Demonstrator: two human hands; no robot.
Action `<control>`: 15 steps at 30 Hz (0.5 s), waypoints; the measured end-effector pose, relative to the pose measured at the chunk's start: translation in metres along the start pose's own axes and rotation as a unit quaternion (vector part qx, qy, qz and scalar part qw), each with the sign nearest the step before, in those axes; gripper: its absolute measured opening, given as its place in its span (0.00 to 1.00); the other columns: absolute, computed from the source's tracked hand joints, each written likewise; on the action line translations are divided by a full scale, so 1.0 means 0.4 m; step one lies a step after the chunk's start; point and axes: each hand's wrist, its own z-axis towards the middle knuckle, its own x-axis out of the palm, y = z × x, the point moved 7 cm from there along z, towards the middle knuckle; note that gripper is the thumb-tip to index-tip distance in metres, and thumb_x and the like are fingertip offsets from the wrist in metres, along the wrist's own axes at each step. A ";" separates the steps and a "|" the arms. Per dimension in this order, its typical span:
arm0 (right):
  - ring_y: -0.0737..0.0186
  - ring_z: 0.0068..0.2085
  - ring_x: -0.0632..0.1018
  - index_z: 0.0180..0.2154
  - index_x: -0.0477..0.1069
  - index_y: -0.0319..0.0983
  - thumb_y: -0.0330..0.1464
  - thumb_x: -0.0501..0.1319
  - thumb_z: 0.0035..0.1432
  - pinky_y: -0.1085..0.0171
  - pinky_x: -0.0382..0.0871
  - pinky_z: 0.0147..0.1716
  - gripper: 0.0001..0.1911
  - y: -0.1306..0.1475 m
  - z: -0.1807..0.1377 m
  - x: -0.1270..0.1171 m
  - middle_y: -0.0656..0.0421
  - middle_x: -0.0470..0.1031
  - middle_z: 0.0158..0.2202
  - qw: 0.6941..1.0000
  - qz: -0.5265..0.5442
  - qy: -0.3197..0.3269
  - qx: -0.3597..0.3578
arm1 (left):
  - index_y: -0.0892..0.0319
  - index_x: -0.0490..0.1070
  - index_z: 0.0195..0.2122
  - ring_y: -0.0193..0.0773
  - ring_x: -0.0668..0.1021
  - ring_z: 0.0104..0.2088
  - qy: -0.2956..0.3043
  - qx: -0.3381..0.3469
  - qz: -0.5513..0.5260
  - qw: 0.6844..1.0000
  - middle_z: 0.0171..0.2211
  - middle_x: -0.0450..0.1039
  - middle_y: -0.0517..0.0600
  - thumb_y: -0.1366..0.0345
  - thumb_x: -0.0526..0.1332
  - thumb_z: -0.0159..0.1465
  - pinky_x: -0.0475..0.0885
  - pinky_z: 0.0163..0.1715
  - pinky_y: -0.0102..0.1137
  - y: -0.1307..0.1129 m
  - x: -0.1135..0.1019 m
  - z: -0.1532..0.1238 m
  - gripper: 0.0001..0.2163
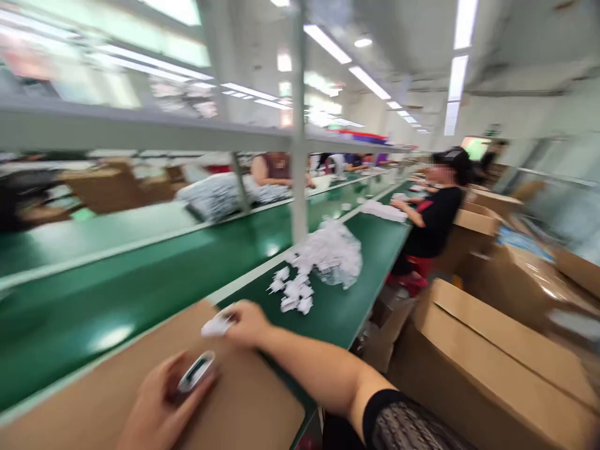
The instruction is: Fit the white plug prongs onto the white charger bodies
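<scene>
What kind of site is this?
Likely a factory assembly or packing floor: a long green workbench with small white pieces heaped on it, a co-worker alongside, and large cardboard boxes nearby.

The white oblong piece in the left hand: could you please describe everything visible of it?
The white oblong piece has rounded ends and a pale rim around a darker middle. It looks like plastic, though blur hides finer detail. The left hand holds it slanted between thumb and fingers, over the cardboard.
</scene>
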 end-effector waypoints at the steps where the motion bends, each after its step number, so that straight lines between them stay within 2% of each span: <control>1: 0.63 0.34 0.77 0.31 0.78 0.39 0.35 0.73 0.47 0.66 0.71 0.37 0.10 -0.001 -0.008 -0.011 0.62 0.79 0.31 0.996 0.082 -0.030 0.023 | 0.56 0.73 0.49 0.52 0.80 0.43 -0.003 -0.019 -0.041 0.999 0.45 0.77 0.55 0.35 0.60 0.64 0.81 0.43 0.47 0.011 -0.002 -0.029 0.28; 3: 0.65 0.31 0.75 0.33 0.79 0.38 0.39 0.74 0.43 0.67 0.69 0.33 0.15 -0.001 -0.002 -0.006 0.61 0.79 0.30 0.972 0.227 -0.020 0.060 | 0.54 0.75 0.47 0.50 0.79 0.46 0.020 -0.019 -0.092 0.995 0.45 0.78 0.53 0.42 0.60 0.67 0.77 0.51 0.46 0.015 0.001 -0.051 0.21; 4: 0.67 0.30 0.73 0.35 0.80 0.38 0.41 0.74 0.43 0.68 0.68 0.32 0.18 0.003 0.008 0.005 0.61 0.79 0.30 0.968 0.239 0.011 0.071 | 0.55 0.76 0.45 0.49 0.79 0.46 0.015 -0.017 -0.110 0.994 0.44 0.78 0.53 0.45 0.61 0.67 0.76 0.51 0.45 0.019 -0.006 -0.046 0.19; 8: 0.70 0.29 0.71 0.38 0.80 0.39 0.44 0.74 0.42 0.68 0.67 0.31 0.22 0.016 0.022 0.039 0.61 0.78 0.32 0.960 0.237 0.099 0.108 | 0.57 0.76 0.47 0.46 0.79 0.45 -0.021 -0.001 -0.177 0.984 0.44 0.78 0.54 0.53 0.66 0.64 0.75 0.48 0.41 0.043 -0.037 -0.017 0.15; 12: 0.68 0.28 0.71 0.38 0.81 0.39 0.43 0.75 0.44 0.66 0.68 0.31 0.21 0.034 -0.016 0.049 0.59 0.78 0.32 0.962 0.222 0.119 0.101 | 0.58 0.76 0.43 0.45 0.78 0.42 -0.023 0.021 -0.184 0.982 0.40 0.78 0.53 0.58 0.68 0.64 0.73 0.46 0.39 0.037 -0.031 -0.021 0.11; 15: 0.66 0.31 0.74 0.39 0.80 0.40 0.41 0.74 0.48 0.64 0.71 0.35 0.17 0.060 -0.030 0.043 0.59 0.79 0.35 0.980 0.156 0.113 0.047 | 0.58 0.76 0.45 0.45 0.78 0.43 -0.020 0.023 -0.188 0.982 0.41 0.79 0.53 0.59 0.70 0.63 0.73 0.45 0.39 0.040 -0.024 -0.023 0.12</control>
